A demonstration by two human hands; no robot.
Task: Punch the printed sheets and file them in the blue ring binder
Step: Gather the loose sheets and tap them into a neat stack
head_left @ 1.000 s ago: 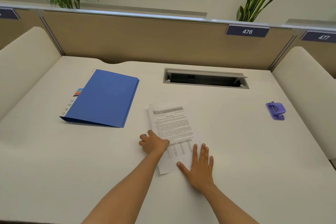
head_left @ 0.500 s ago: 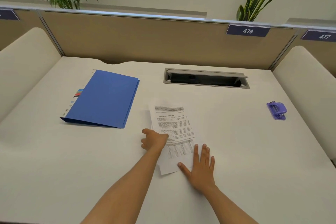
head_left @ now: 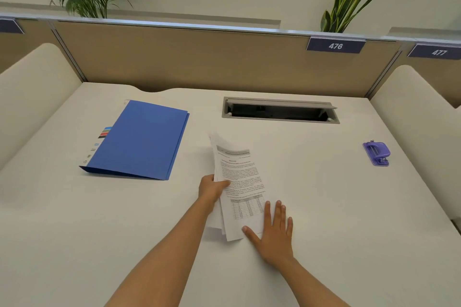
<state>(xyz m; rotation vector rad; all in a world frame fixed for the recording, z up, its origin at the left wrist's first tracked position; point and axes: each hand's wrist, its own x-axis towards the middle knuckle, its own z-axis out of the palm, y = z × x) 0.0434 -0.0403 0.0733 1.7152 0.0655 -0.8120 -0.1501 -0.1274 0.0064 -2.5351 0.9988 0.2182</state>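
Observation:
A small stack of printed sheets (head_left: 239,182) lies in the middle of the white desk, its left edge raised off the surface. My left hand (head_left: 212,188) grips that left edge, thumb on top. My right hand (head_left: 274,234) lies flat with fingers apart, pressing the sheets' lower right corner onto the desk. The blue ring binder (head_left: 142,139) lies closed to the left of the sheets, spine to the left. A purple hole punch (head_left: 376,153) sits far to the right, apart from both hands.
A grey cable hatch (head_left: 279,110) is open at the back of the desk (head_left: 74,232). Beige partition panels wall in the back and cream padded dividers both sides. Plants stand behind the partition.
My left hand has closed on the sheets' left edge and lifted it, so the stack now tilts up on that side. My right hand has stayed pressed on the lower corner.

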